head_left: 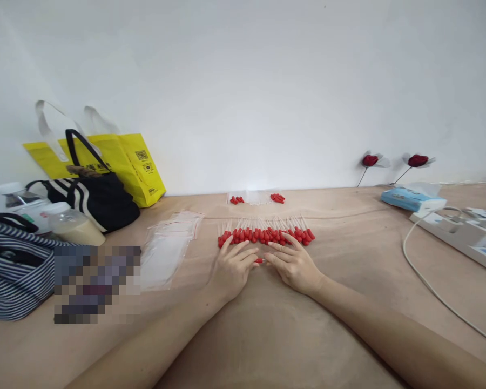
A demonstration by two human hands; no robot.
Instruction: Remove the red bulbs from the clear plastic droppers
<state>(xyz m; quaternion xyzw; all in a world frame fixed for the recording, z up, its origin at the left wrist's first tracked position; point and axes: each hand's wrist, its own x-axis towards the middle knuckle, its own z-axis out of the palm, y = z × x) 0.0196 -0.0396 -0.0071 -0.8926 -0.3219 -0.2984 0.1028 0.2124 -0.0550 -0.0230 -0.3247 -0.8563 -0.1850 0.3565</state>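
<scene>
A tan bench (pixel 267 335) carries a yellow bag (pixel 140 167), a striped bag (pixel 12 270) and clear plastic bags (pixel 166 248). Both hands lie flat with fingers spread, left hand (pixel 233 267) and right hand (pixel 294 265), touching a row of red-tipped droppers (pixel 266 234). One red dropper tip (pixel 259 261) sits between their fingertips.

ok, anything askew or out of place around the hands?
One red-tipped dropper lies apart from the row of droppers, between the left hand and right hand. The clear bags lie loosely fanned. Nothing looks spilled or damaged.
</scene>
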